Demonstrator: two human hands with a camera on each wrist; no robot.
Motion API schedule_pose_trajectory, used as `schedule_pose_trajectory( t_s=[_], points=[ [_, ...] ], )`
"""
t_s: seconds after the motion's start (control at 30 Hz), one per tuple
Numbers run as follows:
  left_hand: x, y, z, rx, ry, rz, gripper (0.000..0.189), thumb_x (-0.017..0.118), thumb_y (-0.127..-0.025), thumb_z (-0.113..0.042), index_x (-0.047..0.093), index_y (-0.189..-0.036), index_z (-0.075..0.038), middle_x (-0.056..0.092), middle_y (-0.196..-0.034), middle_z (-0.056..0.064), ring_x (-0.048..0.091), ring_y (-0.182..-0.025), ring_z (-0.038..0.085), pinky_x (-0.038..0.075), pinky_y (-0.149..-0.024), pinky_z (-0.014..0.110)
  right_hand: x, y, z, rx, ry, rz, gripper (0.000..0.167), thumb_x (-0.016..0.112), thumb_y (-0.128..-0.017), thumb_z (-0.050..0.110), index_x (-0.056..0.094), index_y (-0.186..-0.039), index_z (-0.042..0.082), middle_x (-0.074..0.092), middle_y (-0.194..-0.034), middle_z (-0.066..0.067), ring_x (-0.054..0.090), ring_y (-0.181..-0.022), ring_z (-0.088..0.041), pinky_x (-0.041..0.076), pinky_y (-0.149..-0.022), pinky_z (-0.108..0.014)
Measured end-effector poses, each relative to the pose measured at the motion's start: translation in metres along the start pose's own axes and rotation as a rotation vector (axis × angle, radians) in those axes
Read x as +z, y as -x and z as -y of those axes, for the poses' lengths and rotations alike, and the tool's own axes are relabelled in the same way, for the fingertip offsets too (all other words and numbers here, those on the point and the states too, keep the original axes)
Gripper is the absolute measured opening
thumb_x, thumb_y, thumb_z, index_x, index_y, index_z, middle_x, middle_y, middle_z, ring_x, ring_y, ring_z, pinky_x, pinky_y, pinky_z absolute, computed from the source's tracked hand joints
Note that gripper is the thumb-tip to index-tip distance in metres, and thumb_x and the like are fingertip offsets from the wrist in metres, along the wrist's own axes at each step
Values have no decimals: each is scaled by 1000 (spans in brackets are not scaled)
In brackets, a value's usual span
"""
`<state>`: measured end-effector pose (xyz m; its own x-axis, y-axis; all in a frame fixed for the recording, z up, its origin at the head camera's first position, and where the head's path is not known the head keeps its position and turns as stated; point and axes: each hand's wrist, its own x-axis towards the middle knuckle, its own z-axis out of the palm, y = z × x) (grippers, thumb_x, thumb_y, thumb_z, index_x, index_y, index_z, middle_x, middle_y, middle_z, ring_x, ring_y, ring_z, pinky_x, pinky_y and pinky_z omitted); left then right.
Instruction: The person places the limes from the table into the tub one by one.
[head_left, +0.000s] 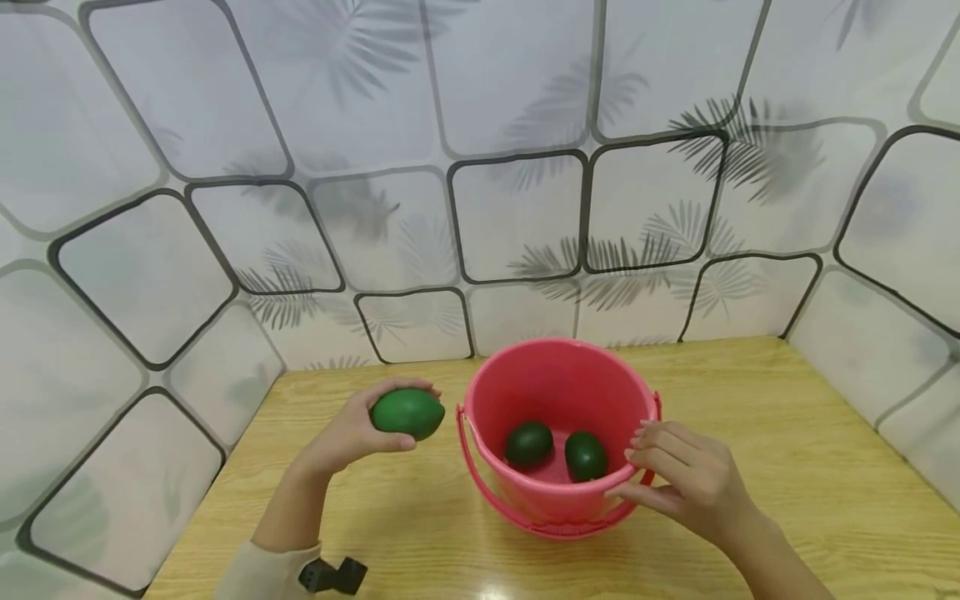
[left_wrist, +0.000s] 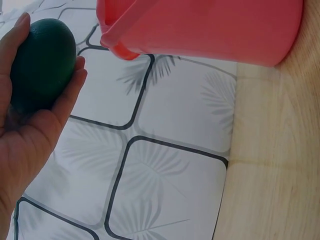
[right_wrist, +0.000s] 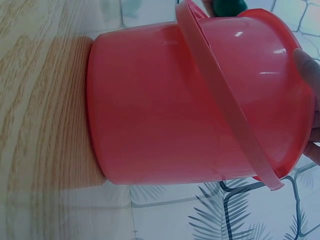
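Observation:
My left hand (head_left: 352, 429) grips a smooth green oval fruit (head_left: 408, 414) with a slightly pointed end, held up to the left of a pink plastic bucket (head_left: 517, 487). In the left wrist view the fruit (left_wrist: 44, 65) lies between thumb and fingers, apart from the bucket. The right hand (head_left: 693, 479) pinches the bucket's right rim, fingers over the edge and thumb against the outer side. Two darker green oval fruits, one on the left (head_left: 529, 444) and one on the right (head_left: 586, 456), lie on the bucket's bottom. The bucket stands upright on the table.
The bucket's handle (head_left: 491, 497) hangs down around its near side. Under it is a light wood-grain table (head_left: 390, 517). A patterned white covering (head_left: 517, 217) with dark outlines and leaf prints rises behind the table and along both sides.

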<state>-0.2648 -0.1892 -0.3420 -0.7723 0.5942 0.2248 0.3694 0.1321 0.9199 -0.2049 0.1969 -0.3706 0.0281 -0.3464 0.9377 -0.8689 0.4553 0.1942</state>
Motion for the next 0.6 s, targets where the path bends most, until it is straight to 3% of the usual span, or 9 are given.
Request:
schedule_pose_trajectory(
  t_s=[0.3, 0.6],
  points=[
    [-1, -3, -8, 11, -28, 3, 57, 75, -78, -3, 52, -130, -1, 60, -125, 3, 60, -110, 18, 53, -84, 34, 0, 1, -1, -20, -9, -15, 42, 70, -82, 41, 66, -63, 4, 63, -65, -6, 61, -59, -21, 55, -68, -21],
    [3, -4, -15, 4, -33, 7, 58, 76, -78, -4, 52, -130, -3, 58, -127, 15, 60, -107, 20, 54, -83, 36, 1, 1, -1, -30, 0, -25, 42, 70, -82, 41, 66, -63, 4, 64, -65, -6, 61, -60, -22, 55, -66, -22]
  ],
)
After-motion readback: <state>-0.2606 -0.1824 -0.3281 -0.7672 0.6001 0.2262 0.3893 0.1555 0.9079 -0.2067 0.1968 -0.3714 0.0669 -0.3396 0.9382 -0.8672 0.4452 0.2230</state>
